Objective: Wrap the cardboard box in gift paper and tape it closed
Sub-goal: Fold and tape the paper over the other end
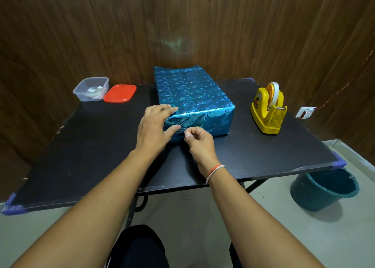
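A box wrapped in shiny blue heart-patterned gift paper [190, 93] lies lengthwise on the black table [81, 150]. My left hand [155, 128] grips the box's near-left corner, fingers on top and thumb pressing the folded paper on the near end face. My right hand [199, 143] is at the lower middle of that end face, thumb and forefinger pinched together on the paper fold; whether a piece of tape is between them cannot be made out. A yellow tape dispenser [268, 109] with a roll stands to the right of the box.
A clear plastic container [91, 89] with paper scraps and its red lid [120, 93] sit at the far left of the table. A teal bucket [324, 188] stands on the floor at the right. Wooden wall behind; purple guards on the table corners.
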